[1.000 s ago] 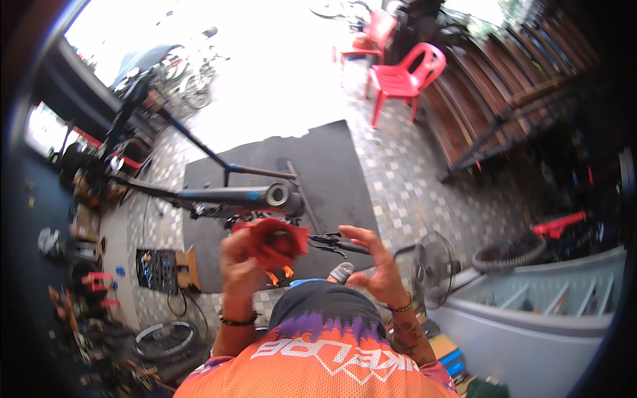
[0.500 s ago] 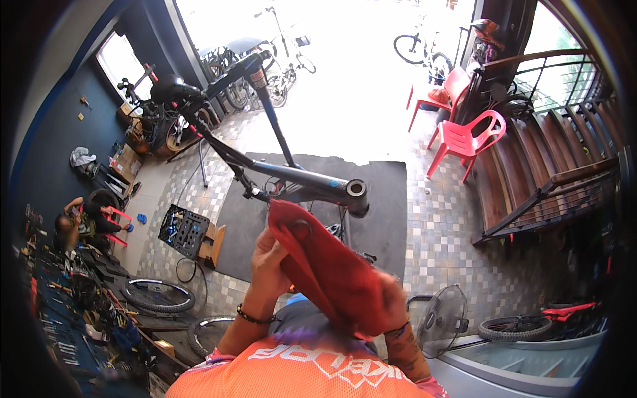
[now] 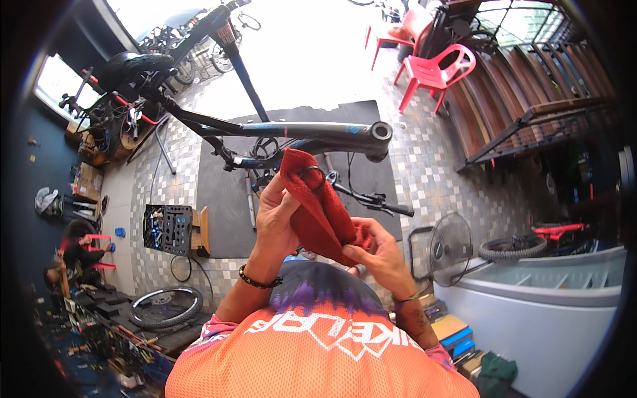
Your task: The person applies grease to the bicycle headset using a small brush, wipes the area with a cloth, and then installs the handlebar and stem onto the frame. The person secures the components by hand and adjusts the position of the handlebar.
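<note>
A red cloth (image 3: 317,222) is stretched between my two hands in front of my chest. My left hand (image 3: 275,215) grips its left side from below, fingers partly hidden behind it. A thin dark ring (image 3: 313,176) lies in the upper fold of the cloth, above my left thumb. My right hand (image 3: 381,257) pinches the lower right end, thumb on top. Just beyond the cloth, apart from my hands, is a dark bicycle frame (image 3: 265,127) clamped in a work stand, its open head tube (image 3: 380,134) facing right.
Handlebars (image 3: 375,201) hang below the frame over a dark mat (image 3: 219,192). An open tool case (image 3: 169,229) stands at left, near a loose wheel (image 3: 166,308). A fan (image 3: 450,249) and a glass-topped chest (image 3: 531,312) are at right. Another person (image 3: 76,262) sits at far left.
The view has tilted and shifted, so the frame appears larger and higher. The cloth is now more bunched, showing the ring clearly, and my right hand has moved slightly left and up along it.
</note>
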